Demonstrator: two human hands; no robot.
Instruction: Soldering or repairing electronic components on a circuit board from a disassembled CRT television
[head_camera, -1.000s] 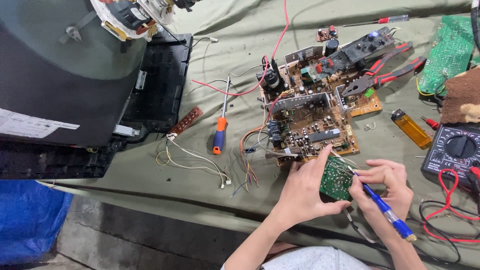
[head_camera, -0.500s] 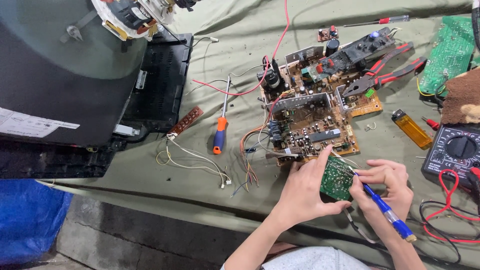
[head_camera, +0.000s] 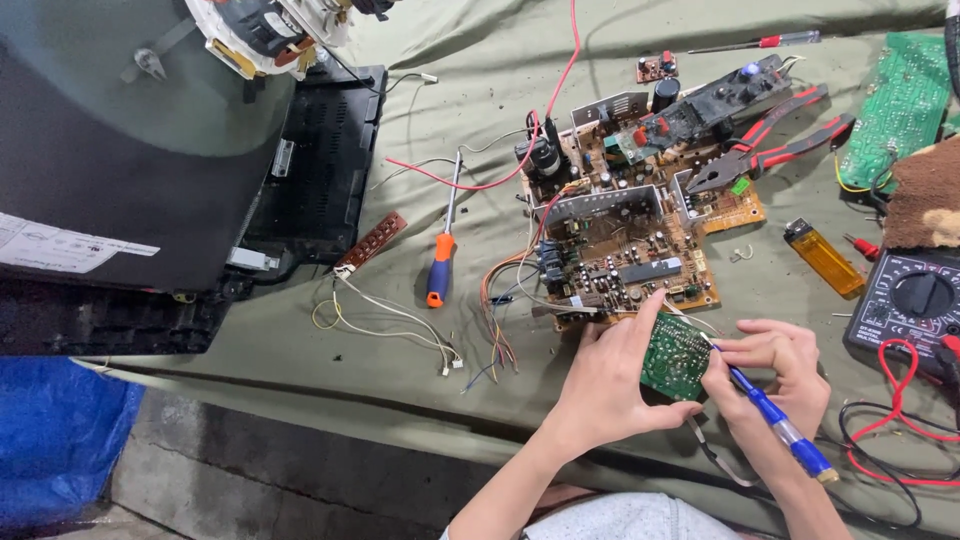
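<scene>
the left hand (head_camera: 612, 385) pinches a small green circuit board (head_camera: 676, 356) by its near edge, thumb below and fingers curled over the top, holding it tilted up just in front of the big brown circuit board (head_camera: 640, 225) on the olive cloth (head_camera: 300, 400). the right hand (head_camera: 778, 375) is closed around a blue screwdriver (head_camera: 765, 415) in a pen grip, fingers pressed together on the shaft. the tool's long axis runs from lower right up to upper left, its tip meeting the right edge of the small board, so the board lies just left of the right fingers and between the two hands. an orange and blue screwdriver (head_camera: 440, 262) lies well apart to the left, red pliers (head_camera: 775, 145) rest on the big board's far side, and a yellow lighter (head_camera: 822, 258) and a black meter (head_camera: 915, 300) sit to the right.
</scene>
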